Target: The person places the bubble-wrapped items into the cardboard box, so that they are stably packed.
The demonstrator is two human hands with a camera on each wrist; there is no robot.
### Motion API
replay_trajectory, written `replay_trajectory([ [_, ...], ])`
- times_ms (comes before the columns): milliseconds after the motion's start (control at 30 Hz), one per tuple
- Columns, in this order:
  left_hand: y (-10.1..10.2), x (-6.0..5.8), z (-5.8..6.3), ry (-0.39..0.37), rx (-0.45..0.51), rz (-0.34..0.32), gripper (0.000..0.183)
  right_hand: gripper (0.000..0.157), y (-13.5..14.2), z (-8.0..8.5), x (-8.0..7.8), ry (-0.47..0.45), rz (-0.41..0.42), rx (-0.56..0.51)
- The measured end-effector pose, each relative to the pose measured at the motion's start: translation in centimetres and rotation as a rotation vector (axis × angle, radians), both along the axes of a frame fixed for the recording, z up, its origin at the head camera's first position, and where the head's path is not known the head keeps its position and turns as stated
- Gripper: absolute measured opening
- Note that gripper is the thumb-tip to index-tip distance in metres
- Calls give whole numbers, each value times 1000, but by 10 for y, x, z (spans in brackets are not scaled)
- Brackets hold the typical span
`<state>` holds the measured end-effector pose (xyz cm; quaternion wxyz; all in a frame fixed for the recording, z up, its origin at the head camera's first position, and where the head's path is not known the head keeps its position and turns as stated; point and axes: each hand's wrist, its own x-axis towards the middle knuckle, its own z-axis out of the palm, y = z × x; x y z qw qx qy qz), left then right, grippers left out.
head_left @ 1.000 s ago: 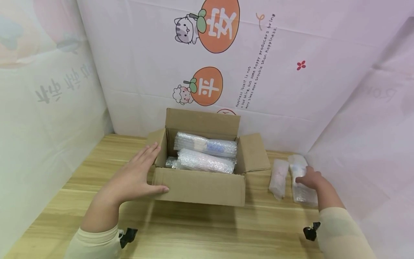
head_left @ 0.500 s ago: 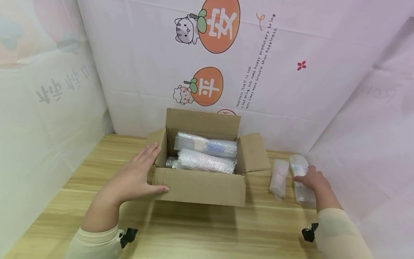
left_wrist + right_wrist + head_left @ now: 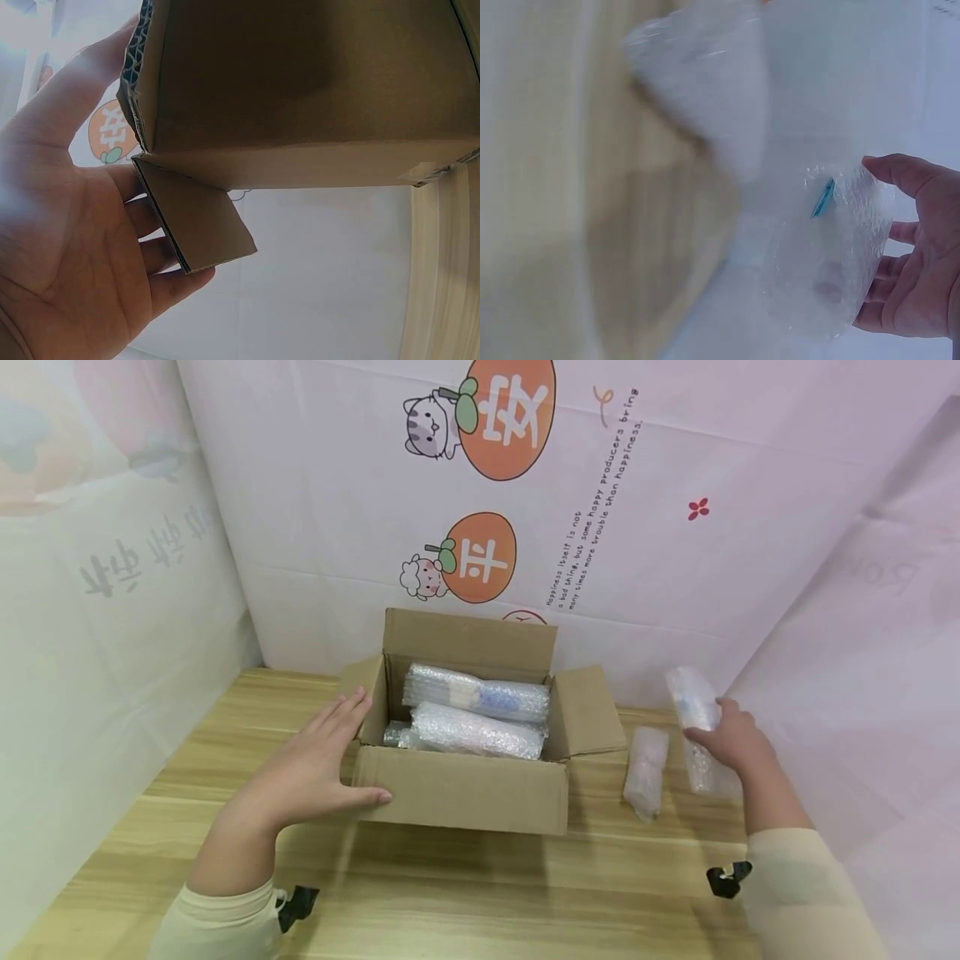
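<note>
An open cardboard box [image 3: 461,789] sits on the wooden table, with several bubble-wrapped bundles [image 3: 480,731] inside. My left hand [image 3: 315,768] rests at its left corner. Fairly straight fingers lie against the left flap [image 3: 199,217] and the thumb touches the front flap. Right of the box, my right hand [image 3: 738,739] grips a bubble-wrapped package [image 3: 693,693], held up off the table. In the right wrist view the thumb presses one side of this package [image 3: 817,255] and fingers curl round the other; a blue-green strip shows through the wrap.
Another bubble-wrapped package [image 3: 647,772], pinkish, lies on the table [image 3: 465,893] between the box and my right hand. The box's right flap [image 3: 588,714] sticks outward. White printed cloth walls [image 3: 337,510] enclose the back and both sides.
My right hand has lifted the bubble-wrapped package from the table, raising it up and slightly away. The left hand and the box have stayed in place.
</note>
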<state>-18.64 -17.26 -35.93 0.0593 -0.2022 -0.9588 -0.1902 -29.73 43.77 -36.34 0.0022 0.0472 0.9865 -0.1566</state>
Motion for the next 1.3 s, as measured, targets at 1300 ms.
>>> replay_trajectory([
  [1300, -1, 0, 0, 8, -17, 5, 123, 84, -176, 143, 7, 369, 524, -79],
])
